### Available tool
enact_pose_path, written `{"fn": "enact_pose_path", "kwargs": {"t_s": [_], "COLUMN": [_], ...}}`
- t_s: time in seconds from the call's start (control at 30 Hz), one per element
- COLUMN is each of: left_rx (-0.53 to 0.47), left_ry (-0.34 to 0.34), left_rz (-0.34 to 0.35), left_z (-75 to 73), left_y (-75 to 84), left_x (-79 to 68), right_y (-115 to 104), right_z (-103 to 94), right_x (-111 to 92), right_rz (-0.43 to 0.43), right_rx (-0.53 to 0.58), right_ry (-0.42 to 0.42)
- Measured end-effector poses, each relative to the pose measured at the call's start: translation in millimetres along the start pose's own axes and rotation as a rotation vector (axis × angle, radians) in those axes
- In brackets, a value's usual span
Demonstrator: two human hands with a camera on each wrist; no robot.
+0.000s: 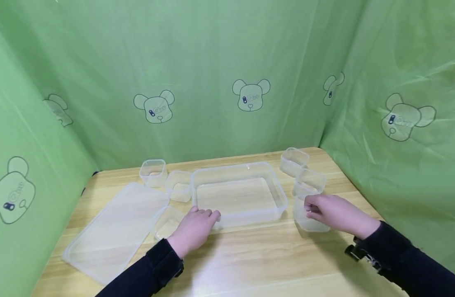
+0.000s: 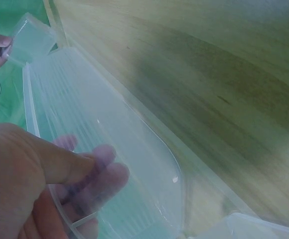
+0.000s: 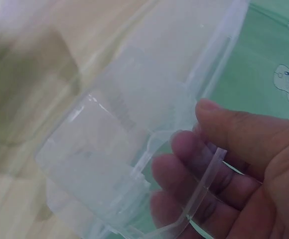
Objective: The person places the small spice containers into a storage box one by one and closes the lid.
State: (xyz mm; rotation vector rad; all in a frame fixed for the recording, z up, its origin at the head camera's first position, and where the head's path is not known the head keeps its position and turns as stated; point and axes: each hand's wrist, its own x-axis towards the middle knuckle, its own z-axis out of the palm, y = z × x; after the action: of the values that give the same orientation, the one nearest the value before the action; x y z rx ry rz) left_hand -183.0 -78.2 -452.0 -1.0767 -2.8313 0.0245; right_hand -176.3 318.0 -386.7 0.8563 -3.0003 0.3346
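A large clear rectangular plastic box [image 1: 249, 218] stands in the middle of the wooden table. At its near left corner my left hand [image 1: 195, 231] grips the wall; in the left wrist view the thumb [image 2: 67, 167] lies outside and the fingers show through the plastic. To the right of the box, my right hand [image 1: 335, 212] holds a small clear container [image 1: 310, 224] by its rim. Through that container's wall the curled fingers are visible in the right wrist view, with the thumb [image 3: 224, 117] near the rim. The small container's base contact is unclear.
Behind the held container stand two more small containers, one nearer [image 1: 310, 181] and one farther [image 1: 293, 163]. Left of the box are three others: back [image 1: 153, 178], middle [image 1: 179, 192] and front [image 1: 166, 227]. A flat translucent lid [image 1: 109, 231] lies farther left. Green curtains [image 1: 212, 132] surround the table.
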Motion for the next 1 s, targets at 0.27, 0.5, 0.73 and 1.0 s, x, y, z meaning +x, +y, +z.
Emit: {"fn": "enact_pose_path", "kwargs": {"t_s": [0.27,0.5,0.73,1.0], "left_rx": [-0.011,-0.017,-0.021,-0.017], "left_ry": [0.006,0.004,0.007,0.004], "left_rz": [-0.004,-0.006,-0.01,-0.011], "left_z": [1.9,2.4,0.8,1.0], "left_y": [-1.0,-0.8,-0.8,-1.4], "left_x": [-1.3,-2.0,-1.5,0.3], "right_y": [-6.5,-13.4,-20.6,-26.1], "right_z": [-27.3,-51.1,-65.6,-75.2], "right_x": [4.7,13.9,26.5,42.7], "right_rz": [-0.036,-0.045,-0.058,-0.076], "right_rx": [-0.02,-0.046,-0.065,-0.056], "right_ry": [0.03,0.069,0.092,0.125]}}
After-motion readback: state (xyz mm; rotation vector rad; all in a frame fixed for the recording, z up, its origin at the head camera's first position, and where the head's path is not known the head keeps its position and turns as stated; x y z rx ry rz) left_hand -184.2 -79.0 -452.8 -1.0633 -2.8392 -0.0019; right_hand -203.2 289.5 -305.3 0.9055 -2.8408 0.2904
